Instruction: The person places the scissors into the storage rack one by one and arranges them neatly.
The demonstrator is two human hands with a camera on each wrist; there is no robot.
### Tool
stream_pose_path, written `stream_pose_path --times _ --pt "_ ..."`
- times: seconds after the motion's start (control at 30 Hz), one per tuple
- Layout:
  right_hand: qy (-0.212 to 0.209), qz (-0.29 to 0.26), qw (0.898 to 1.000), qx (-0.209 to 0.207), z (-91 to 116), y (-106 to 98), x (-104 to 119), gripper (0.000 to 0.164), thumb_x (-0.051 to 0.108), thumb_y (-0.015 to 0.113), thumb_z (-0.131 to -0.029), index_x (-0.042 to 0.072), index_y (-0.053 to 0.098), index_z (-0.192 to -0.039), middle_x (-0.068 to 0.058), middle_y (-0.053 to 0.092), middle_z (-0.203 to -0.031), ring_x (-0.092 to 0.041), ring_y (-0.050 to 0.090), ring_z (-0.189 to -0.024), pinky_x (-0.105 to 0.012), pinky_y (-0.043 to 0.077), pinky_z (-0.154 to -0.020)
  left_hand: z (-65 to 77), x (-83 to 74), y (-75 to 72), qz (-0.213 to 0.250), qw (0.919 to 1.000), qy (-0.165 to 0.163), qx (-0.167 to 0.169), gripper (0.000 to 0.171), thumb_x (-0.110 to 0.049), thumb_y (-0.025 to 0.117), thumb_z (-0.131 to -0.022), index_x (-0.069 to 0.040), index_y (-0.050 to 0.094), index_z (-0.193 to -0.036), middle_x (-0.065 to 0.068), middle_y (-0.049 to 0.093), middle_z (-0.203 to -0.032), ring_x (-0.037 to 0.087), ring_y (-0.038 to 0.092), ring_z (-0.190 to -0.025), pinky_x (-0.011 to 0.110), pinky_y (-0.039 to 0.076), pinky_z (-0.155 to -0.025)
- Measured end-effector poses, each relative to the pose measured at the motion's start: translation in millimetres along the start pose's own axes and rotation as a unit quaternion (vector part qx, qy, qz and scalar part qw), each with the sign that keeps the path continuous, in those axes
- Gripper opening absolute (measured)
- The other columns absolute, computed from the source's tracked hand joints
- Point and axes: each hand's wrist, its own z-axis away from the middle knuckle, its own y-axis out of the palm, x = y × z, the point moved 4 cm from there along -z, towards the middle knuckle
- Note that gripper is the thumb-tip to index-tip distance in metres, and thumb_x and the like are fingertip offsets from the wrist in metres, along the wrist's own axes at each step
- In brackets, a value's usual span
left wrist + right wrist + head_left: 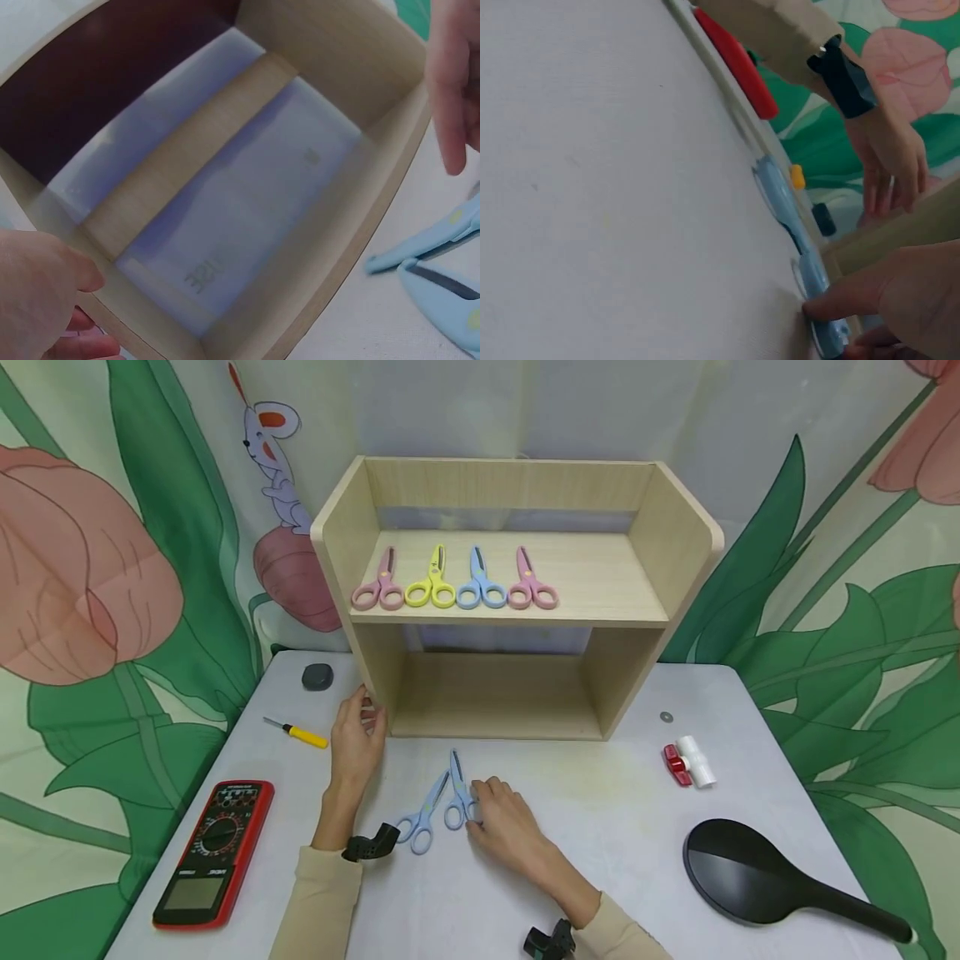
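Note:
A two-tier wooden shelf (600,572) stands at the back of the table. My left hand (357,739) grips the lower front edge of its left side panel; in the left wrist view the thumb lies on the edge, other fingers outside. Two blue scissors lie on the table before it, their tips close together. My right hand (512,828) pinches a handle loop of the right blue scissors (457,785) between thumb and fingers. The left blue scissors (426,814) lie beside them, untouched. On the upper shelf sit pink scissors (385,578), yellow scissors (435,578), blue scissors (478,581) and more pink scissors (528,581) in a row.
At left lie a red multimeter (217,856), a yellow screwdriver (303,735) and a dark rounded block (317,677). The right side holds a black ladle-like scoop (750,872), a white valve with red handle (696,760) and a small grey washer (666,717).

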Motion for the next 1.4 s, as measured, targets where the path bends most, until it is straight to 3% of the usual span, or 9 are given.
stream_pose_path --times 0.13,0.3,0.43,0.63,0.77,0.9,1.13,1.4 --pt "0.005 -0.003 1.0 -0.003 0 -1 -3 0.057 0.032 0.078 -0.079 -0.003 0.064 -0.123 -0.01 0.059 -0.104 -0.019 0.053 -0.087 -0.031 0.051 -0.07 -0.8 -1.6 0.7 0.003 1.0 0.0 0.0 0.048 -0.01 0.064 -0.096 0.003 0.049 -0.14 0.026 0.057 -0.118 0.039 0.067 -0.102 0.048 0.062 -0.087" --pt "-0.006 0.038 0.999 -0.034 -1 7 1 0.063 0.053 0.081 -0.077 0.0 0.069 -0.11 -0.005 0.054 -0.095 -0.012 0.044 -0.076 -0.019 0.04 -0.058 -0.8 -0.9 0.9 -0.001 1.0 -0.007 0.002 0.049 -0.01 0.063 -0.096 0.002 0.048 -0.141 0.025 0.057 -0.118 0.039 0.067 -0.103 0.047 0.061 -0.088" --pt "-0.011 0.044 0.997 -0.061 -3 8 2 0.056 0.049 0.084 -0.075 0.0 0.07 -0.1 -0.002 0.053 -0.091 -0.008 0.041 -0.069 -0.015 0.039 -0.052 -0.5 -0.8 0.3 -0.001 0.9999 -0.01 0.003 0.049 -0.009 0.063 -0.096 0.003 0.047 -0.141 0.025 0.057 -0.118 0.039 0.066 -0.104 0.049 0.061 -0.088" --pt "-0.015 -0.017 0.998 -0.059 -8 -3 1 0.051 0.039 0.085 -0.074 -0.002 0.069 -0.101 -0.002 0.052 -0.093 -0.005 0.042 -0.066 -0.013 0.041 -0.053 -1.4 -0.5 -0.2 0.008 0.9999 -0.009 0.003 0.049 -0.008 0.063 -0.096 0.002 0.047 -0.141 0.026 0.057 -0.118 0.039 0.066 -0.103 0.049 0.061 -0.088" --pt "-0.036 -0.048 0.995 -0.077 -12 -26 5 0.052 0.036 0.085 -0.074 -0.002 0.069 -0.107 -0.003 0.056 -0.098 -0.006 0.046 -0.07 -0.012 0.042 -0.057 -1.6 0.8 1.1 0.007 0.9999 -0.011 0.007 0.049 -0.01 0.063 -0.097 0.001 0.047 -0.142 0.025 0.057 -0.118 0.038 0.066 -0.103 0.049 0.061 -0.089" --pt "-0.081 -0.064 0.988 -0.119 -13 -56 16 0.051 0.033 0.085 -0.074 0.0 0.068 -0.109 -0.005 0.058 -0.104 -0.008 0.051 -0.075 -0.015 0.046 -0.061 -0.8 2.7 1.3 0.001 0.9998 -0.017 0.012 0.049 -0.011 0.062 -0.098 0.0 0.046 -0.143 0.024 0.057 -0.119 0.038 0.065 -0.104 0.05 0.061 -0.089" --pt "-0.157 -0.062 0.961 -0.218 -16 -118 30 0.054 0.032 0.087 -0.072 0.0 0.067 -0.111 -0.006 0.057 -0.104 -0.012 0.059 -0.078 -0.019 0.057 -0.065 0.4 3.9 4.3 0.0 0.9997 -0.017 0.016 0.047 -0.009 0.061 -0.098 0.003 0.047 -0.141 0.024 0.058 -0.118 0.037 0.066 -0.103 0.048 0.061 -0.088" --pt "-0.169 -0.058 0.934 -0.309 -35 -188 23 0.053 0.026 0.088 -0.069 -0.003 0.066 -0.107 -0.012 0.056 -0.099 -0.018 0.056 -0.079 -0.028 0.055 -0.062 0.6 5.4 2.3 -0.001 0.9999 -0.012 0.008 0.047 -0.009 0.062 -0.097 0.003 0.048 -0.14 0.025 0.058 -0.118 0.038 0.066 -0.102 0.049 0.061 -0.087"
